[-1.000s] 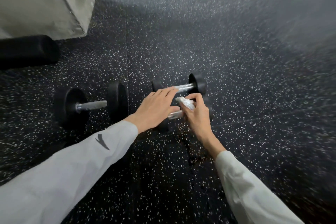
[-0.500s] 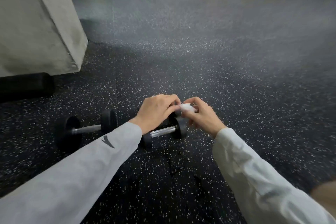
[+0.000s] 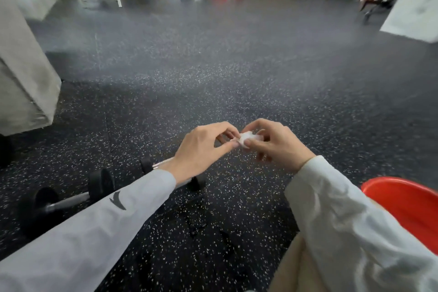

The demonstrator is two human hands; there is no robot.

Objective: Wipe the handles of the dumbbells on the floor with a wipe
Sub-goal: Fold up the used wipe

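At mid-frame both hands are raised above the floor (image 3: 237, 73) with the wipe (image 3: 246, 139) bunched between them. The left hand (image 3: 201, 149) pinches its near edge with thumb and forefinger; the right hand (image 3: 277, 147) grips it from the other side, fingers curled round it. Below, at lower left, two dumbbells lie on the speckled mat: the large dumbbell (image 3: 68, 201) near the frame's left edge, and the small dumbbell (image 3: 196, 181) mostly hidden behind the left sleeve (image 3: 94, 232). A red bucket (image 3: 407, 206) sits at lower right, beside the right sleeve (image 3: 350, 227). A grey padded block (image 3: 21, 78) fills the left side.
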